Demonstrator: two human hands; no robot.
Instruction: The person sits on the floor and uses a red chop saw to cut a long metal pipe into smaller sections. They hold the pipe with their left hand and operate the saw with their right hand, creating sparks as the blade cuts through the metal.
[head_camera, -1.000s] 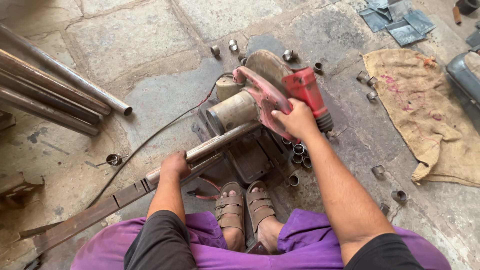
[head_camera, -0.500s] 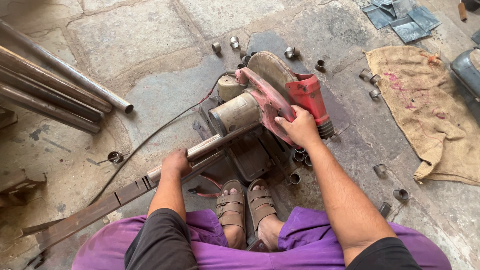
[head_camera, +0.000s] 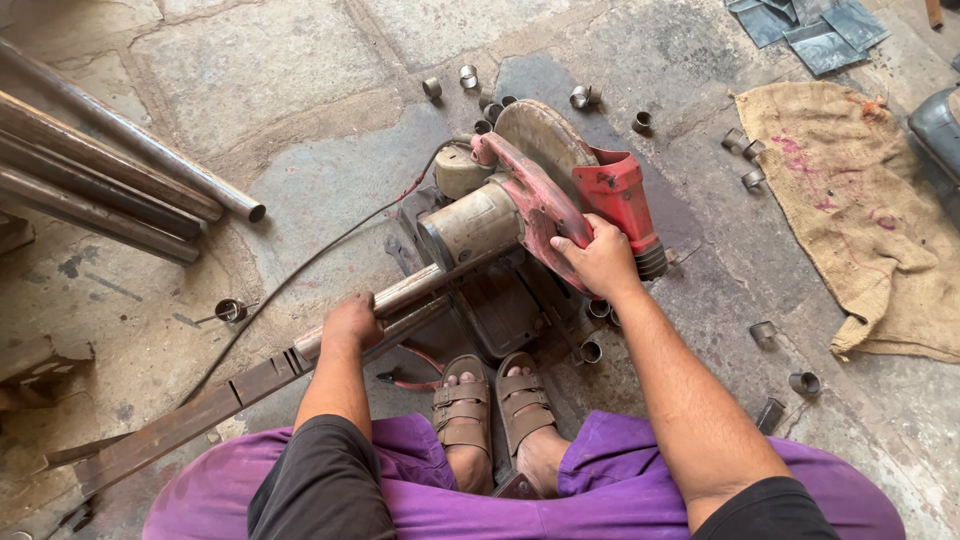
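Stone paving (head_camera: 300, 90), cracked and dusty, carries everything, and the work is done squatting on it, with sandalled feet (head_camera: 495, 405) planted just in front of the saw's base. A red chop saw (head_camera: 540, 190) stands in the middle of the floor, its cord (head_camera: 300, 270) trailing off to the left. The right hand (head_camera: 600, 262) is closed around the saw's handle, fingers wrapped over the grip. The left hand (head_camera: 352, 322) is shut on a steel pipe (head_camera: 420, 288), which is fed in from the left, rests on a long flat bar (head_camera: 200, 410) and runs under the motor towards the blade guard.

Judged from this, the step in hand is the cutting of a short length off the pipe: the stock is steadied and the head is gripped, though whether the blade touches the pipe cannot be told. The next move would call for the pipe to be pinned hard against the base while the head is pressed down evenly.

Cut rings (head_camera: 805, 382) are scattered around the base, some just beside the feet and some beyond the saw. Long pipes (head_camera: 130, 175) lie at the upper left, well apart from the left arm. A sack (head_camera: 860, 210) is spread to the right, with grey sheets (head_camera: 820, 30) beyond it. Open floor is left on both sides of the saw for the elbows; room is tightest at the feet.
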